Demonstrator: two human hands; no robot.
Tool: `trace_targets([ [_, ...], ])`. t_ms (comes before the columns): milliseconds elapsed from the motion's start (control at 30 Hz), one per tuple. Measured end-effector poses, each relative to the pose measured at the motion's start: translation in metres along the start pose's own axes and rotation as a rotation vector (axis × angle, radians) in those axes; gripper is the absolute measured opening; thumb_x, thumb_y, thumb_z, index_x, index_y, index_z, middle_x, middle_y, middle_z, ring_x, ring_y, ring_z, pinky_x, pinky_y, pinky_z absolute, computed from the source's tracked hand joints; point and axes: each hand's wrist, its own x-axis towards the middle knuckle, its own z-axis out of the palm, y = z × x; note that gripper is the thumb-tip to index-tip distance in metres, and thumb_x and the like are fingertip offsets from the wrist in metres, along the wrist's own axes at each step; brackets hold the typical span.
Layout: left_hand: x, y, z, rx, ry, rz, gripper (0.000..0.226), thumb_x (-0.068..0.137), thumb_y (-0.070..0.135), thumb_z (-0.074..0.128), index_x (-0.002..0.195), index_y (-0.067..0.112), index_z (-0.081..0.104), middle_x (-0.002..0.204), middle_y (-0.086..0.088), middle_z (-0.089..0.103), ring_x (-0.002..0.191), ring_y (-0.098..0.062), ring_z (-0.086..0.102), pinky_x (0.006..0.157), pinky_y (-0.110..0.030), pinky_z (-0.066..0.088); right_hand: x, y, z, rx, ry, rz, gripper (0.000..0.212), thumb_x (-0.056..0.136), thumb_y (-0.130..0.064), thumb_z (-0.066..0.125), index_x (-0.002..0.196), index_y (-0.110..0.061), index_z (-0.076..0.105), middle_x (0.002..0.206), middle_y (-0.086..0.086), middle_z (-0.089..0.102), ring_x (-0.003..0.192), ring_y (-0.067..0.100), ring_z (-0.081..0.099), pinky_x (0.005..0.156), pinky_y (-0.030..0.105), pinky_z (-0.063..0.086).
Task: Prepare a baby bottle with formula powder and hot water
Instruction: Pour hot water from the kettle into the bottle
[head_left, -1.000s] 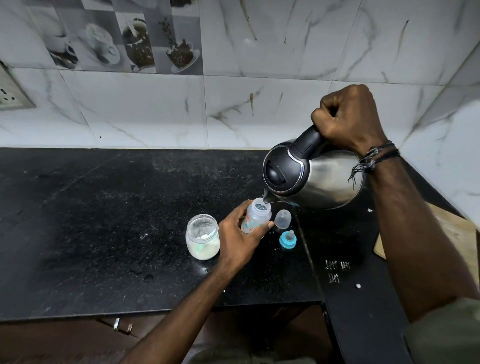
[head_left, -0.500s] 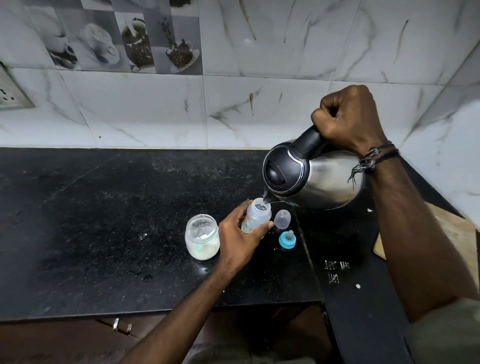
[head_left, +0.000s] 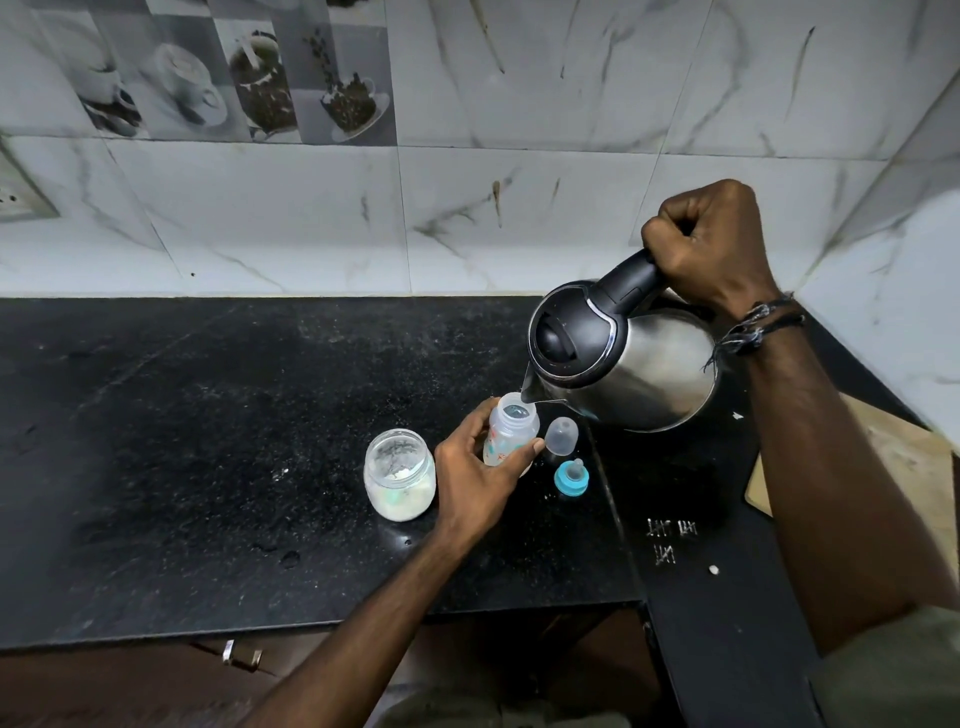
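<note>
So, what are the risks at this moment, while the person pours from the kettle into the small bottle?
1. The bottle has a narrow mouth, and the kettle spout sits right at its rim; a small wobble could send hot water onto the left hand gripping the bottle.
2. The open powder jar stands just beside that hand, so splashes might wet the powder.
3. The teat and clear cap lie uncovered on the counter near the spout; drips could reach them.
</note>
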Motion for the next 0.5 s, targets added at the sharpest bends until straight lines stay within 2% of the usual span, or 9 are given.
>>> trace_targets([
  [100,0.001,-0.001,0.003,-0.009,0.011,-0.009,0.051,0.077,0.014,0.092,0.124,0.015,0.071,0.114,0.007,0.077,0.107,-0.013,0.073,0.091,-0.027,0.057,-0.003,0.01,0.0,0.036,0.018,0.035,0.035,0.068,-0.024,0.05,0.045,-0.001,0.035,0.046,0.009,0.022,0.048,0.019,0.023,0.048,0.03,0.02],
  [267,0.006,-0.004,0.006,-0.009,0.014,-0.007,0.052,0.078,0.018,0.091,0.125,0.016,0.069,0.116,0.006,0.076,0.109,-0.015,0.072,0.094,-0.034,0.058,-0.006,0.032,0.003,0.142,0.067,0.14,0.038,0.068,-0.024,0.05,0.047,0.005,0.038,0.047,0.008,0.023,0.048,0.018,0.023,0.045,0.036,0.021],
  [333,0.004,-0.009,0.008,0.005,0.017,-0.027,0.053,0.077,0.023,0.091,0.125,0.016,0.069,0.116,0.005,0.077,0.109,-0.015,0.073,0.095,-0.037,0.059,-0.01,0.042,0.008,0.18,0.073,0.188,0.039,0.068,-0.024,0.05,0.046,0.003,0.035,0.045,-0.002,0.02,0.048,0.018,0.021,0.048,0.03,0.017],
  [500,0.005,-0.019,0.012,0.036,0.049,-0.067,0.056,0.074,0.025,0.092,0.124,0.015,0.069,0.114,0.005,0.077,0.108,-0.01,0.073,0.095,-0.034,0.059,-0.013,0.063,0.015,0.249,0.123,0.289,0.037,0.071,-0.025,0.052,0.044,-0.01,0.031,0.039,-0.004,0.021,0.047,0.014,0.019,0.048,0.028,0.016],
])
